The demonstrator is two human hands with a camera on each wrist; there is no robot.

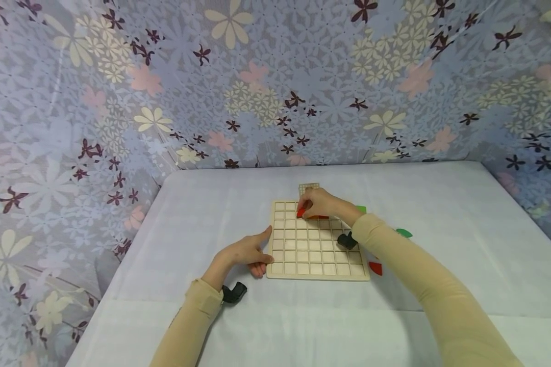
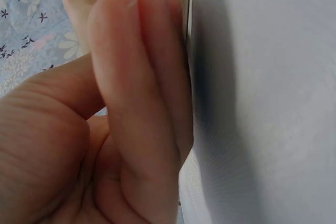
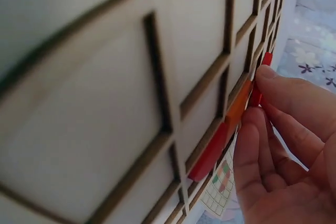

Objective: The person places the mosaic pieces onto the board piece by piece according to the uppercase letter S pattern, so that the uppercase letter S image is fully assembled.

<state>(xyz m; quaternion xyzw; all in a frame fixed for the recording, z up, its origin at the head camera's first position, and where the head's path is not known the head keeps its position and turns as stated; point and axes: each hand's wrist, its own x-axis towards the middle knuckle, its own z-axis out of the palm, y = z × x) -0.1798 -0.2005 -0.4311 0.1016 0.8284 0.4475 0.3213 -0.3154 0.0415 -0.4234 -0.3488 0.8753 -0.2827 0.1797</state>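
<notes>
A pale wooden board (image 1: pixel 319 278) divided into a grid of square cells lies on the table. Over its upper rows, my right hand (image 1: pixel 323 203) pinches a small red piece (image 3: pixel 257 96) between thumb and fingers. Beside that piece, an orange piece (image 3: pixel 238 109) and another red piece (image 3: pixel 210 153) sit in neighbouring cells. At the board's left edge is my left hand (image 1: pixel 248 252), index finger and thumb extended along the rim. In the left wrist view its other fingers (image 2: pixel 139 93) lie together close over the table, in front of the board's edge.
Behind the board lies a small card (image 1: pixel 308 186) printed with a grid and coloured squares. Right of the board are a green piece (image 1: pixel 361 209), a green leaf-shaped piece (image 1: pixel 404 233) and a red piece (image 1: pixel 375 268). Flowered fabric (image 1: pixel 275 102) hangs behind the white-covered table (image 1: pixel 317 331).
</notes>
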